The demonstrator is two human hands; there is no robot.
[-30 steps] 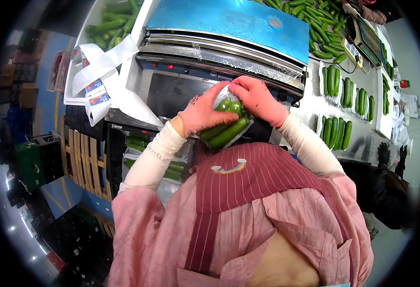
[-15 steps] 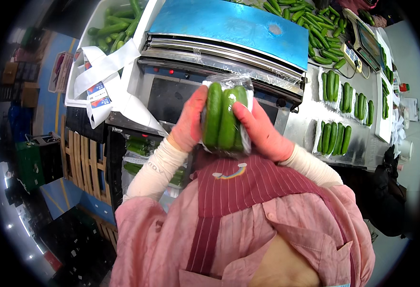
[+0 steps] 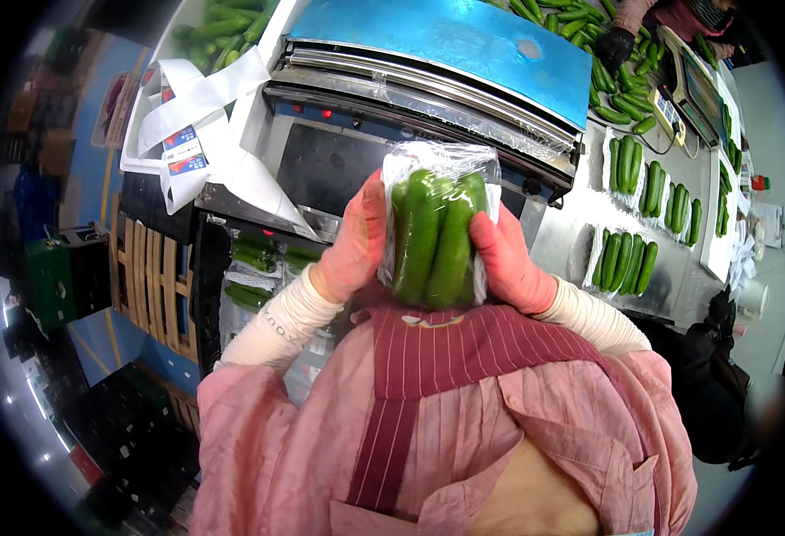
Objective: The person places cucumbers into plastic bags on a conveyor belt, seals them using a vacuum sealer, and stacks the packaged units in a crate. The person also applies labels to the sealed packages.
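Note:
Between my two hands is a white tray of cucumbers (image 3: 437, 237) covered in clear film, held up close in front of my apron. My left hand (image 3: 357, 237) grips its left side, fingers reaching behind it. On the right side my right hand (image 3: 513, 259) presses with its thumb, the other fingers partly hidden. The film looks creased and shiny at the top edge. Just beyond the pack stands a film-wrapping machine (image 3: 446, 49) with a blue top, metal rollers and a dark plate (image 3: 325, 174).
Trays of cucumbers (image 3: 625, 259) lie on the metal table at right, with a loose cucumber pile (image 3: 625, 98) behind. A co-worker's gloved hand (image 3: 616, 45) is at that pile. A white crate (image 3: 272, 45) holds cucumbers at left, with label strips (image 3: 183, 147). Wrapped packs (image 3: 254, 255) sit lower left.
The wrapped cucumber pack has shifted slightly right and tilted to show more of its top, still in both hands. A co-worker's gloved hand has appeared over the cucumber pile.

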